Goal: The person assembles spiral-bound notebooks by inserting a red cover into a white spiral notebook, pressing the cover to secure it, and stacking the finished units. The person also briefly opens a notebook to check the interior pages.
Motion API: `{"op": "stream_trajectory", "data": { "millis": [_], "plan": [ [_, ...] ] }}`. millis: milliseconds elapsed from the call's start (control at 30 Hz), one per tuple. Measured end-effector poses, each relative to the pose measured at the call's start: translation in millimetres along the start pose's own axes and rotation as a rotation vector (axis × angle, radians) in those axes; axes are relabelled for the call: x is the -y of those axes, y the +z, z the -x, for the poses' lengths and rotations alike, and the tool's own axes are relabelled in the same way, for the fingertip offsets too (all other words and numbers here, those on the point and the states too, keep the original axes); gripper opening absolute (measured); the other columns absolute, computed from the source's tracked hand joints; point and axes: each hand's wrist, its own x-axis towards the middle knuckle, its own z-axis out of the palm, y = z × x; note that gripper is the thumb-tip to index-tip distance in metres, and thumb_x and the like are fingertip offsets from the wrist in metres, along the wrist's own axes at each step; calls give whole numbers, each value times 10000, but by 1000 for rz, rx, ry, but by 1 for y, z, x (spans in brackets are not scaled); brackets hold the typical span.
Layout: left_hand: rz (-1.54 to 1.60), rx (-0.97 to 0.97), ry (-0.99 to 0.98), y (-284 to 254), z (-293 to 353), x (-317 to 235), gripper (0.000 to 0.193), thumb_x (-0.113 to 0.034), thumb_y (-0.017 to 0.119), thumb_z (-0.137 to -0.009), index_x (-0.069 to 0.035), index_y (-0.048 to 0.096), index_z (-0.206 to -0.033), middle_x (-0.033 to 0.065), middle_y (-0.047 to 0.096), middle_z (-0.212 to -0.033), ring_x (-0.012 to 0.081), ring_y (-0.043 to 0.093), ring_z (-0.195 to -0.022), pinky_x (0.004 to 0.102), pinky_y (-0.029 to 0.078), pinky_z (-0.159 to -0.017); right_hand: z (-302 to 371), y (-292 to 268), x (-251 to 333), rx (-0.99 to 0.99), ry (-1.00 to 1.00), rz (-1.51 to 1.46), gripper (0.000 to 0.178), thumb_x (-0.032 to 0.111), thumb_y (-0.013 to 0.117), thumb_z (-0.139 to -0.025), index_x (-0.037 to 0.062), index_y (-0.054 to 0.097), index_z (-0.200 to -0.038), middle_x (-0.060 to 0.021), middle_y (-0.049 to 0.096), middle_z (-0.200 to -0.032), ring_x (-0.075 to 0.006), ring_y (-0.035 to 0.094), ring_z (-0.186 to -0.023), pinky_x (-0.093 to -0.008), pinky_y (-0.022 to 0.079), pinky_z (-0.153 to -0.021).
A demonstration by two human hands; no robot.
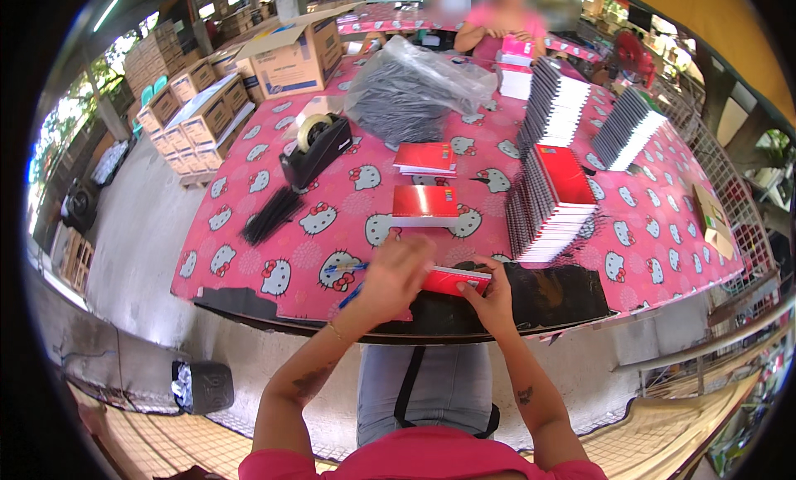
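Observation:
A small red notebook (448,281) lies at the table's near edge. My right hand (492,291) grips its right end, thumb on top and fingers behind. Over the notebook's left end is my left hand (398,273), blurred; its fingers look bent, and whether they hold anything is unclear. Blue pens (350,296) lie beside my left wrist. Straight ahead sit a stack of red notebooks (424,202) and another small red pile (424,157) behind it. To the right stands a tall stack of red spiral-bound notebooks (554,206).
Thin black binding strips (272,215) lie left, near a black tape dispenser (317,151). A clear plastic bag (406,94) holds many dark strips. Two more notebook stacks, one tall (554,103) and one lower (628,130), stand back right. A cardboard box (294,57) and a person (502,24) are beyond.

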Motion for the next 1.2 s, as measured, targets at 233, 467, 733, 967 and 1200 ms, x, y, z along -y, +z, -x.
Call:
{"op": "stream_trajectory", "data": {
  "millis": [233, 467, 733, 967, 1200],
  "plan": [
    [-653, 71, -524, -93, 62, 180, 190, -105, 657, -878, -29, 680, -1051, 142, 630, -1049, 344, 589, -990, 464, 489, -835, -1, 7, 9, 178, 83, -88, 194, 2, 730, -875, 2, 649, -1051, -53, 659, -1066, -105, 609, -973, -255, 496, -849],
    [-851, -23, -580, -118, 69, 190, 412, -291, 609, -940, -19, 598, -1249, 190, 578, -1243, 381, 520, -1194, 531, 412, -1010, -1, 1, 8, 144, 162, -89, 202, 35, 725, -892, -6, 667, -1081, -48, 677, -1066, -104, 607, -984, -254, 475, -896],
    [-815, 224, -636, -92, 93, 172, 613, -407, 545, -978, -31, 440, -1450, 202, 469, -1477, 409, 351, -1428, 681, 216, -1125, 2, 4, 7, 136, 153, -49, 261, 97, 726, -911, -22, 666, -1135, -29, 681, -1031, -90, 603, -955, -242, 473, -880],
    [-708, 60, -413, -97, 62, 187, 363, -125, 636, -879, -47, 609, -1232, 115, 650, -1050, 329, 585, -1064, 478, 420, -1012, 3, 4, 12, 161, 160, -31, 238, 66, 712, -910, -21, 673, -1127, -41, 682, -1051, -97, 608, -982, -252, 479, -909],
    [-955, 73, -369, -91, 62, 178, 265, -170, 624, -920, -50, 646, -1156, 107, 644, -1059, 306, 613, -1027, 486, 436, -983, 0, 3, 12, 201, 142, -1, 264, 119, 712, -931, 0, 683, -1164, -47, 694, -1056, -100, 609, -975, -244, 475, -878]
  ]
}}
